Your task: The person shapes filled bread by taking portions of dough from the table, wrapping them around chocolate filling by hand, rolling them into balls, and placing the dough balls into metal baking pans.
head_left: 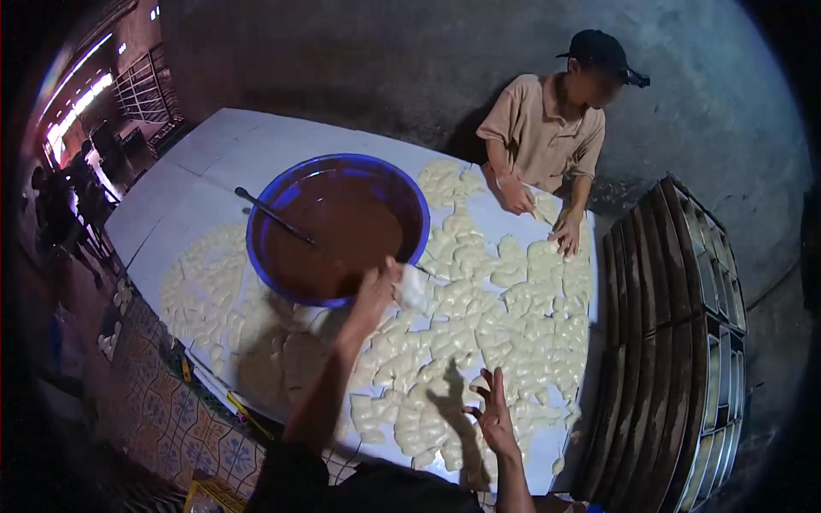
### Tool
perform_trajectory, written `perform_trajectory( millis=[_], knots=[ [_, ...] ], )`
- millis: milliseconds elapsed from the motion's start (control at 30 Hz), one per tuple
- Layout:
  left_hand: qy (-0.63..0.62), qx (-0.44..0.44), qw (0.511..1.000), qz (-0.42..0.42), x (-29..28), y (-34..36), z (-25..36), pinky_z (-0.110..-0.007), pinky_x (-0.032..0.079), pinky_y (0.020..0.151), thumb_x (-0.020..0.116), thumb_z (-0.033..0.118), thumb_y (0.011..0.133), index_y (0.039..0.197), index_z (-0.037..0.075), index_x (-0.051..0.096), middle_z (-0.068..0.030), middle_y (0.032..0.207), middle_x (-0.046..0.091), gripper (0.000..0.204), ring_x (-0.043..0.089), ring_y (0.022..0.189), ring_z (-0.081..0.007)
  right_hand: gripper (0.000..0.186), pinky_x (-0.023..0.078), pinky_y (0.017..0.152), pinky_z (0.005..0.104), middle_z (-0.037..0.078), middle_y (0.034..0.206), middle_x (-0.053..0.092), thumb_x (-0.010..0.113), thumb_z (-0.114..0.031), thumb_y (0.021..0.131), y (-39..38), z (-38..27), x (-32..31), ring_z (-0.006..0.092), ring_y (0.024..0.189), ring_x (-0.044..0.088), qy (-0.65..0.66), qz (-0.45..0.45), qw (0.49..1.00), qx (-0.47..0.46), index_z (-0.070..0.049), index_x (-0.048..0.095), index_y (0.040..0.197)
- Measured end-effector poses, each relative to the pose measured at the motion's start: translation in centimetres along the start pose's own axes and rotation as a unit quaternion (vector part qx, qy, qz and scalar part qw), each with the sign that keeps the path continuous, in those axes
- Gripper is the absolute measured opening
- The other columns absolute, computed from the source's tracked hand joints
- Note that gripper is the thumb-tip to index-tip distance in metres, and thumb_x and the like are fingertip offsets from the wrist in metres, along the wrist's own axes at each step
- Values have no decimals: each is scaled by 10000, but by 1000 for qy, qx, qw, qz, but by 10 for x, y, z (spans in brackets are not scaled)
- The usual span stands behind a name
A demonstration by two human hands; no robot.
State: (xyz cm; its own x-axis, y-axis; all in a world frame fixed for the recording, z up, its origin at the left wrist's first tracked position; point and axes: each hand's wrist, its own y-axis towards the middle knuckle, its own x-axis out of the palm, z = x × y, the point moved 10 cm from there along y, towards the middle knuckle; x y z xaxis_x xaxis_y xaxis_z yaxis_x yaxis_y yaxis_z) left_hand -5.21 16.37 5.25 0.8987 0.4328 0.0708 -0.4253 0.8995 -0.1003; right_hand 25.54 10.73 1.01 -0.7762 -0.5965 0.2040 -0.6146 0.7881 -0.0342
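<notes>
My left hand (373,297) is closed at the near right rim of a blue tub (422,192) of brown filling (342,218). Its fingers grip a small white object (414,289), perhaps a plastic scraper or cup; its exact kind is unclear. My right hand (494,415) hovers over the near side of the table with its fingers spread, holding nothing. Beneath and around both hands lie many flat, pale dough pieces (462,338), overlapping across the white tabletop (218,141). A long dark-handled spoon (278,218) leans in the tub, its end sunk in the filling.
Across the table a person (547,128) in a tan shirt and dark cap works on dough with both hands. Stacked trays (676,333) stand along the right side. A yellow crate (214,494) sits on the patterned tile floor (171,419) at lower left.
</notes>
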Motion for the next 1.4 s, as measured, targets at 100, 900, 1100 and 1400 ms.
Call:
perform_trajectory(
  millis=[100, 900, 1100, 1400],
  knots=[
    [442, 10, 889, 116, -116, 70, -25, -416, 411, 949, 388, 593, 925, 1187, -29, 525, -232, 1196, 589, 688, 608, 1054, -334, 1108, 454, 910, 411, 152, 1537, 118, 701, -538, 756, 1, 13, 19, 309, 1283, 343, -24, -4, 1000, 15, -125, 12, 1518],
    [-79, -206, 967, -130, 160, -197, -94, -301, 411, 945, 506, 295, 967, 1444, 40, 333, -149, 1336, 510, 568, 492, 1174, -167, 310, 463, 775, 293, 100, 1147, 495, 680, -17, 803, -59, -24, -16, 179, 995, 521, -308, 236, 911, -137, -9, 654, 1112],
    [124, -16, 965, -230, 204, -226, -87, -254, 501, 751, 594, 74, 911, 1201, -106, 544, -115, 907, 658, 345, 650, 937, -173, 109, 490, 803, 299, 128, 1066, 546, 680, -44, 819, -114, -48, -63, 196, 977, 586, -189, 301, 918, -175, 14, 651, 907],
    [-34, -158, 949, -272, 269, -265, -101, -308, 550, 607, 546, 146, 948, 1025, -95, 554, -133, 828, 629, 253, 689, 675, -271, 210, 454, 872, 295, 124, 1152, 544, 591, -155, 925, -179, -35, -106, 186, 1045, 553, -62, 349, 931, -90, 20, 684, 995]
  ],
)
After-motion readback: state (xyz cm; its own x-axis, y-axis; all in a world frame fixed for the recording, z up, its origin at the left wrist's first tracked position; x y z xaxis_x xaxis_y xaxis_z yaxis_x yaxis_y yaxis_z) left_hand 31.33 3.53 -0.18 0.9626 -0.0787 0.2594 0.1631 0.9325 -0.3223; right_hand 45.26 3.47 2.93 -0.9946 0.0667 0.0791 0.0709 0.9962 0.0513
